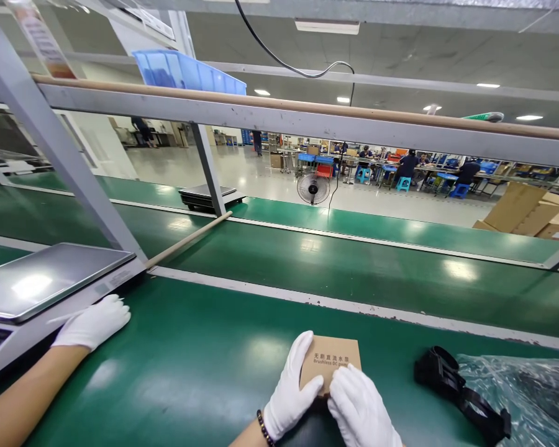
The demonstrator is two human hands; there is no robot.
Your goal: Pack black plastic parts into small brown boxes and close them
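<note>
A small brown cardboard box (331,351), printed "Brushless DC" with further characters, is between my hands over the green work surface. My left hand (292,386), in a white glove with a beaded bracelet at the wrist, grips the box along its left side, thumb on the near part. My right hand (358,406), also gloved in white, has its fingers bent and pressed at the box's near right edge. Its fingertips partly cover the print. The underside of the box is hidden.
A co-worker's gloved hand (95,323) rests beside a weighing scale (60,276) at left. Black straps or goggles (461,391) and a clear plastic bag (517,391) lie at right. Behind runs a green belt (354,254) under a shelf rail (307,118).
</note>
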